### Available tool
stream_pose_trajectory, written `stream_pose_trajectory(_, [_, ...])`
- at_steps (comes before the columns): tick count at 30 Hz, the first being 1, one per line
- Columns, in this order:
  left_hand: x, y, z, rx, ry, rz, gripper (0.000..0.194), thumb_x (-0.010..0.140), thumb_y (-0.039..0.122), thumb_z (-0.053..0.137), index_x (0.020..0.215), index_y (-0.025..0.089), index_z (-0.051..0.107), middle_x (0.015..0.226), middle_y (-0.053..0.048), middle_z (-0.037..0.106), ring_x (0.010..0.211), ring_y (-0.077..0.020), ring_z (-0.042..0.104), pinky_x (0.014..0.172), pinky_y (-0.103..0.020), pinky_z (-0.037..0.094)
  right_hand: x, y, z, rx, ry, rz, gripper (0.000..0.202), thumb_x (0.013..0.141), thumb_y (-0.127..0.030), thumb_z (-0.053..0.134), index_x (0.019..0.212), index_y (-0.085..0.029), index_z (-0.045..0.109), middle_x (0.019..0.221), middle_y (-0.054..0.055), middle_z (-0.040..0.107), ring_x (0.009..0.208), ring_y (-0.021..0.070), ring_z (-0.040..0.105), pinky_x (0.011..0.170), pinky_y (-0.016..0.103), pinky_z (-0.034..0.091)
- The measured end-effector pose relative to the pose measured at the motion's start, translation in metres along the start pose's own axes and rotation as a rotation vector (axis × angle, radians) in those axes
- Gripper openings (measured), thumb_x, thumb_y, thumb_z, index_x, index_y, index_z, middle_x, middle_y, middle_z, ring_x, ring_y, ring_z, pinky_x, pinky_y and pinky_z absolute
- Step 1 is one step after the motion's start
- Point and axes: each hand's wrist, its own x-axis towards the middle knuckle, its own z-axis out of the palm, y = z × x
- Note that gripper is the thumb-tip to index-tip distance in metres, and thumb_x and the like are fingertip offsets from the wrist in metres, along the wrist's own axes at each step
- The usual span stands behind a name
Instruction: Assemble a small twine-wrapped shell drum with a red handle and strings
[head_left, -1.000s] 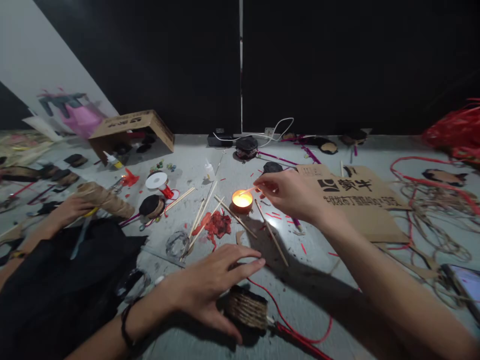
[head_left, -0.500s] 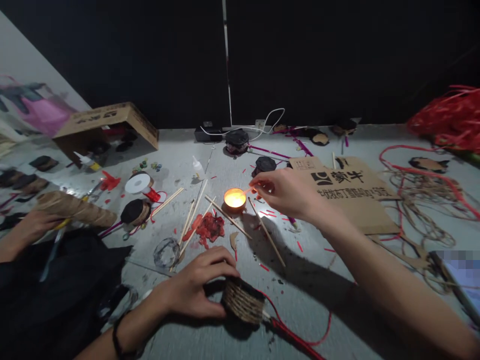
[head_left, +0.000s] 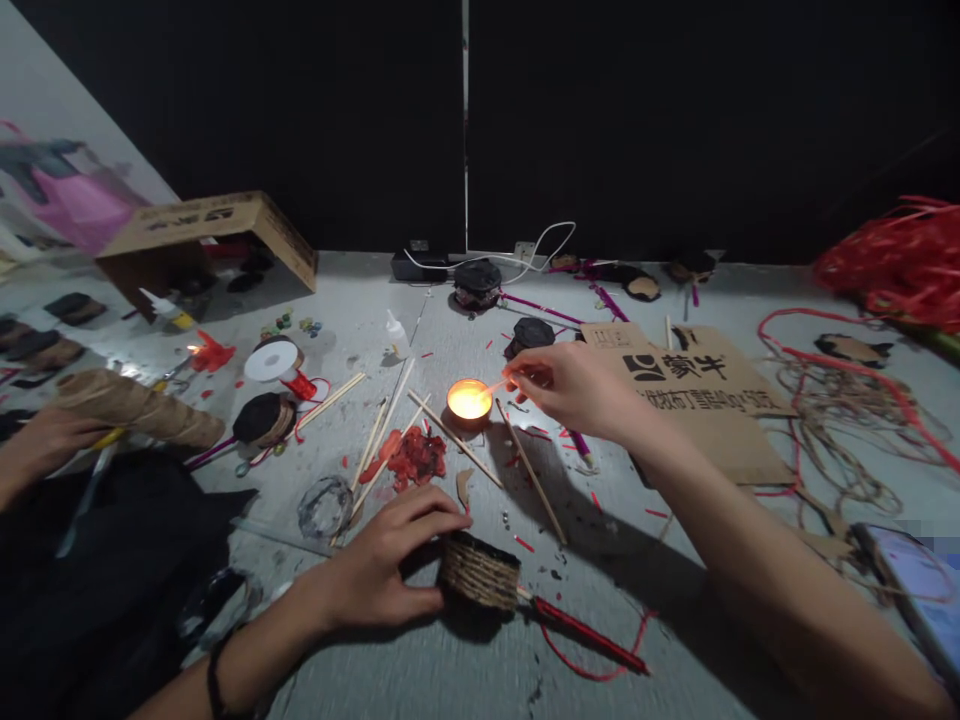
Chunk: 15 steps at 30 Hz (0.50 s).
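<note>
The right hand is pinching a thin, pinkish stick between thumb and fingers, which are closing together on it, and its far end is reaching over the round, glowing orange candle. The left hand is resting low beside a small drum-like piece wrapped in brown cord, its thumb and fingers curving about the near left end; whether they are clamping on it, I cannot tell. That piece is lying on the grey floor, its red-wrapped handle pointing away to the right. A lump of dark-and-bright red material is sitting between candle and left hand, and pale wooden sticks are lying around it.
</note>
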Motion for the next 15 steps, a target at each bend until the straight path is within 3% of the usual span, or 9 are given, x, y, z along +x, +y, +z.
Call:
stream_pose_trajectory(7, [-0.0005,0.0019,0.0009,-0.012,0.051,-0.139,0.051,0.084,0.011,0.08,0.132,0.023,0.068,0.119,-0.01,0.072,0.108,-0.0246,0.072,0.095,-0.039,0.062,-0.0016,-0.0033,0.0003,0.017,0.005,0.002,0.024,0.097,-0.027,0.059,0.1,-0.021,0.082,0.084,0.007,0.083,0.071,0.0216,0.071,0.066,0.037,0.045])
stream_pose_trajectory(15, [-0.0004,0.0005,0.0035,0.089,0.066,-0.078,0.055,0.086,0.018,0.084,0.138,0.024,0.065,0.121,-0.011,0.073,0.108,-0.0265,0.072,0.094,-0.042,0.061,-0.0031,-0.0093,-0.0013,-0.009,0.012,-0.017,0.024,0.098,-0.026,0.06,0.1,-0.021,0.084,0.091,0.008,0.084,0.078,0.0223,0.074,0.07,0.037,0.046])
